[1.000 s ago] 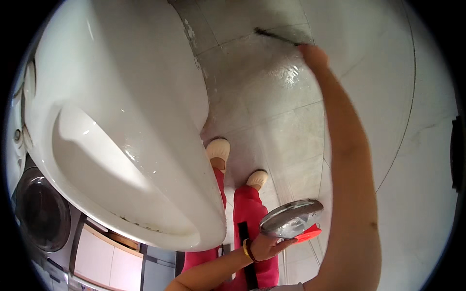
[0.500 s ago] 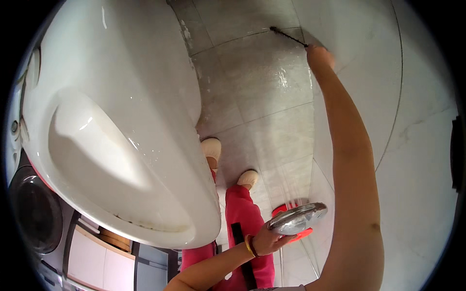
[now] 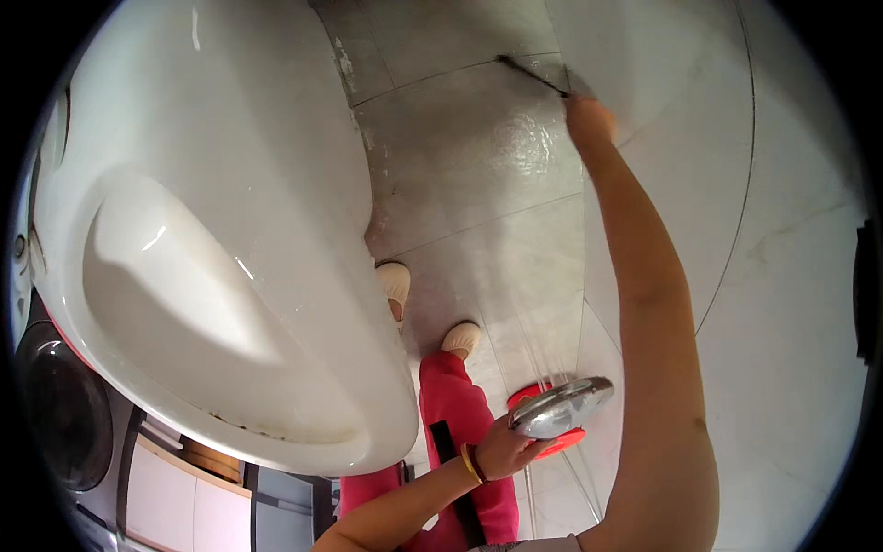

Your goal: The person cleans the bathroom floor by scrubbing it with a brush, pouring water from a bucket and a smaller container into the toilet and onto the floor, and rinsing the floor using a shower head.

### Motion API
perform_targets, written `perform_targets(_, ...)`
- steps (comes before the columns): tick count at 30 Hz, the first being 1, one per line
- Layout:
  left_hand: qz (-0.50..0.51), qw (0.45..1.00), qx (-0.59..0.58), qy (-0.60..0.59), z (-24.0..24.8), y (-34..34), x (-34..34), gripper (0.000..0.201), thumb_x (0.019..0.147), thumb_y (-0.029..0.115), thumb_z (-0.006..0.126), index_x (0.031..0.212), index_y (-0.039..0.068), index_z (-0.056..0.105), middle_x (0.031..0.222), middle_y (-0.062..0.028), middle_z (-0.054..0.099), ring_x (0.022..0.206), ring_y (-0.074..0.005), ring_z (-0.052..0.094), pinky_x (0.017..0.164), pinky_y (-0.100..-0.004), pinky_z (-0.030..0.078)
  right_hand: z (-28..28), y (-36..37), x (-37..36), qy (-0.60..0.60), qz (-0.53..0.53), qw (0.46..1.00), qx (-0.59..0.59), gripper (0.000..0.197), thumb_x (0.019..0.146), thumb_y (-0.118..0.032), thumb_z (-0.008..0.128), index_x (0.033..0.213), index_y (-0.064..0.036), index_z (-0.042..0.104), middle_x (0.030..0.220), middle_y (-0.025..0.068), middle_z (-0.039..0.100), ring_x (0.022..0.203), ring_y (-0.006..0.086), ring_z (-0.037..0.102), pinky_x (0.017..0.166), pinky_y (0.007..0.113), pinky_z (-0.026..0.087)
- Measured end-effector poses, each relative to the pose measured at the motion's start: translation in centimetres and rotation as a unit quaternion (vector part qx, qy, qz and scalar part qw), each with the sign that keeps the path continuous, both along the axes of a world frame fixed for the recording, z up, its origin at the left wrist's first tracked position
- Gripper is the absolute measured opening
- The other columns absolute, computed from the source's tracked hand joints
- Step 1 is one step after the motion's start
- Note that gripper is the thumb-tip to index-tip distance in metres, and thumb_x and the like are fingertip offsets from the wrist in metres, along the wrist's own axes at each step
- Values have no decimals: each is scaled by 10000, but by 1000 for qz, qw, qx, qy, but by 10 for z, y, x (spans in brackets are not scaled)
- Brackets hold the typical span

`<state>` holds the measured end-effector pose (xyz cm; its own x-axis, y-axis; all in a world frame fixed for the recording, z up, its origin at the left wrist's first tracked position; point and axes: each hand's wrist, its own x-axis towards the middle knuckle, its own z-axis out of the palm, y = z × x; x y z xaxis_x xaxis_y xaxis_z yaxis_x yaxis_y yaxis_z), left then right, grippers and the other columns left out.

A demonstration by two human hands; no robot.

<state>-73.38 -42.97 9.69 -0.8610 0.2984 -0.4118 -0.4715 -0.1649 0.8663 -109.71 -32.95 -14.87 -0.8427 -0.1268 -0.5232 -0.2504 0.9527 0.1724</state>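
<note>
A thin black brush (image 3: 532, 76) is gripped in my right hand (image 3: 591, 124), whose fingers are closed round its near end. My right arm is stretched far forward, and the bristles lie against the wet grey tiled floor (image 3: 460, 152), close to a tile joint. In my left hand (image 3: 504, 451) is a round chrome shower head (image 3: 565, 408), held low beside my right leg. Thin streaks of water run from it over the floor. Part of my left hand is hidden behind the shower head.
A white bathtub (image 3: 267, 175) with dark grime along its inner ledge fills the left side. White marbled wall panels (image 3: 782, 184) rise on the right. Something red (image 3: 563, 443) shows behind the shower head. A dark round appliance door (image 3: 66, 409) and pale cabinets (image 3: 189, 497) are at lower left.
The whole view has shifted slightly. My right hand and the brush have moved a little left and nearer. The shower head stays at about the same place in my left hand.
</note>
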Motion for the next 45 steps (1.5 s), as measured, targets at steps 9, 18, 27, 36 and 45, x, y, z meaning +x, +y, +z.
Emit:
perform_targets(9,-24,1000,-10,-9,-1,1,-4,279,755,192,575,984,36,544,969,-139,556,880,-293,522,758,-355,416,0,-6,-11,14,-44,999,-11,250,830,-193,390,997,-141,569,984,107,571,893,271,561,695,397,463)
perform_targets(18,-40,994,-97,19,-6,9,-2,200,762,242,559,839,59,582,742,-136,573,611,-270,560,510,-349,455,-17,-150,51,-155,184,970,-44,254,809,-189,395,978,-120,572,937,104,586,865,265,564,696,374,458)
perform_targets(27,-105,992,-43,-62,-2,10,-3,180,753,213,568,805,41,581,626,-115,561,561,-260,554,512,-343,438,-33,-5,3,-45,-2,993,-112,270,816,-191,384,990,-82,559,961,146,566,876,299,543,754,413,419)
perform_targets(36,6,996,-67,-65,-20,8,7,210,767,212,501,859,25,522,684,-165,547,618,-301,547,527,-402,441,-68,-262,37,-160,106,958,-216,197,779,-117,456,884,-25,594,895,132,590,815,268,572,659,362,471)
perform_targets(45,-31,987,-129,-85,-11,6,-1,206,746,203,524,652,20,518,522,-153,500,502,-307,525,459,-408,417,-24,-131,144,-270,64,939,-200,250,844,-155,375,999,-13,509,1045,143,520,969,281,507,773,382,431)
